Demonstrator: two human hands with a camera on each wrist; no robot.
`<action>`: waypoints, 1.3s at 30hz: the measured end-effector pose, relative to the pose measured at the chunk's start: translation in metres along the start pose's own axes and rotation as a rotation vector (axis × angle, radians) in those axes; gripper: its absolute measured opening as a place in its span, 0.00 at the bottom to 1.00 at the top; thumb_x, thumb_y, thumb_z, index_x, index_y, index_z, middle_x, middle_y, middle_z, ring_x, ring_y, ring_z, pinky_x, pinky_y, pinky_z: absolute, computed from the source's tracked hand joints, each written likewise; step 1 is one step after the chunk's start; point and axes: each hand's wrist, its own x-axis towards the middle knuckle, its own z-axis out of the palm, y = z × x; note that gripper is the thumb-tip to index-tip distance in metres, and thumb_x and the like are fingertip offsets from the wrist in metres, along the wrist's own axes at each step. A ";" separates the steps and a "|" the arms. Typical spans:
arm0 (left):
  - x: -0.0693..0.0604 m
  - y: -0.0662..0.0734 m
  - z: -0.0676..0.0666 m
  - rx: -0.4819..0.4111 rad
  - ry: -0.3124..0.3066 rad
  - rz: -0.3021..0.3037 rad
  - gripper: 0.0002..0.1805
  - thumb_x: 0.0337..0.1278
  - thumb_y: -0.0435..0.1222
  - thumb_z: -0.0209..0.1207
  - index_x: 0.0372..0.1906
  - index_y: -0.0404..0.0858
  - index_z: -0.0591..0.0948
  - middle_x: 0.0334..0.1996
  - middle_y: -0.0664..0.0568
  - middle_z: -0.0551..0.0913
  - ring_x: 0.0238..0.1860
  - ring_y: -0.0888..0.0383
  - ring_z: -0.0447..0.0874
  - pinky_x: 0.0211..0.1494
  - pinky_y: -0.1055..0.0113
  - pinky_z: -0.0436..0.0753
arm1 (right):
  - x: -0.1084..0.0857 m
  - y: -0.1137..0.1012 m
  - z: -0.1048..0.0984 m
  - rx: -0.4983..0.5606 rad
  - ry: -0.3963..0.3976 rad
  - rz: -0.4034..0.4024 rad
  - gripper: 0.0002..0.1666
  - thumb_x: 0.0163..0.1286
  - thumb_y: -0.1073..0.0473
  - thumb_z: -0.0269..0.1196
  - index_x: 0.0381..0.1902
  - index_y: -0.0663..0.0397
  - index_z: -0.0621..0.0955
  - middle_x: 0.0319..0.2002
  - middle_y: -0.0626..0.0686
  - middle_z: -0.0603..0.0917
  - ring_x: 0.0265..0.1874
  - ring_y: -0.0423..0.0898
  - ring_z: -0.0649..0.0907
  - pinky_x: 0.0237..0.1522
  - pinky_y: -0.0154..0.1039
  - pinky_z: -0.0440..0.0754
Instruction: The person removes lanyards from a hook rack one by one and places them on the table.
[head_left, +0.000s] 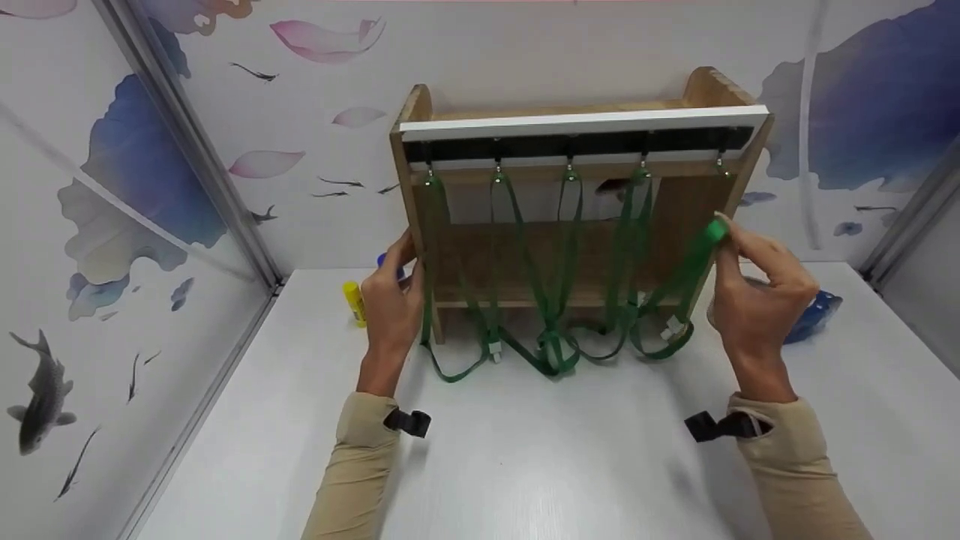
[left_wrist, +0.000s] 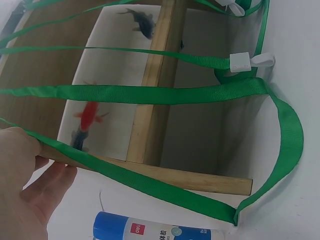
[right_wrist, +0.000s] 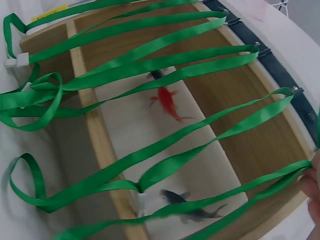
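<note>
A wooden rack (head_left: 540,266) stands on the table, with a row of metal hooks along the black strip (head_left: 577,146) at its top. Green lanyards (head_left: 551,315) with white clips hang from several hooks, their lower ends lying on the table. My left hand (head_left: 391,307) grips the rack's left side panel. In my right hand (head_left: 761,300) the top of another green lanyard (head_left: 694,266) is pinched between thumb and fingers, just below the rightmost hook (head_left: 722,165). That hook has no lanyard on it. The right wrist view shows only the fingertips (right_wrist: 311,186) at its edge.
A yellow glue stick (head_left: 354,304) stands left of the rack. Close by the left hand is a blue-and-white glue stick (left_wrist: 155,229). A blue bag-like thing (head_left: 817,319) lies behind the right hand. Patterned wall panels (head_left: 322,135) enclose the white table (head_left: 540,457).
</note>
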 end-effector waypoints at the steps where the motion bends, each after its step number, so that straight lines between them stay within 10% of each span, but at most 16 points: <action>1: 0.000 0.000 0.000 0.003 -0.001 0.000 0.27 0.77 0.38 0.65 0.76 0.43 0.77 0.65 0.50 0.89 0.63 0.51 0.91 0.55 0.56 0.94 | 0.002 -0.003 -0.002 0.007 -0.002 -0.014 0.12 0.72 0.71 0.69 0.47 0.56 0.94 0.41 0.51 0.95 0.41 0.29 0.88 0.51 0.26 0.85; 6: -0.001 -0.001 0.001 0.006 0.005 0.006 0.27 0.77 0.38 0.65 0.76 0.44 0.78 0.64 0.50 0.89 0.62 0.50 0.91 0.55 0.54 0.94 | 0.011 0.003 -0.014 -0.033 -0.154 -0.045 0.18 0.74 0.72 0.63 0.50 0.50 0.94 0.41 0.40 0.92 0.41 0.28 0.86 0.49 0.25 0.82; 19: 0.000 -0.002 0.000 0.005 0.010 0.005 0.27 0.77 0.39 0.65 0.76 0.44 0.78 0.63 0.50 0.90 0.61 0.50 0.92 0.54 0.54 0.94 | 0.017 0.020 -0.028 -0.108 -0.382 0.015 0.16 0.75 0.62 0.70 0.57 0.43 0.92 0.52 0.57 0.94 0.44 0.22 0.88 0.53 0.17 0.82; 30: 0.002 0.000 0.001 0.012 0.001 -0.010 0.27 0.78 0.40 0.65 0.76 0.46 0.78 0.64 0.51 0.90 0.62 0.51 0.92 0.55 0.54 0.94 | 0.022 0.032 -0.060 -0.029 -0.512 0.425 0.24 0.74 0.54 0.74 0.65 0.53 0.87 0.44 0.35 0.95 0.43 0.33 0.93 0.46 0.25 0.89; 39: -0.001 -0.004 0.001 -0.018 0.020 0.025 0.28 0.76 0.38 0.66 0.76 0.43 0.78 0.63 0.49 0.90 0.61 0.50 0.92 0.53 0.49 0.94 | 0.035 0.087 -0.110 -0.365 -0.830 0.609 0.33 0.75 0.38 0.70 0.67 0.55 0.85 0.38 0.19 0.88 0.43 0.24 0.82 0.45 0.21 0.78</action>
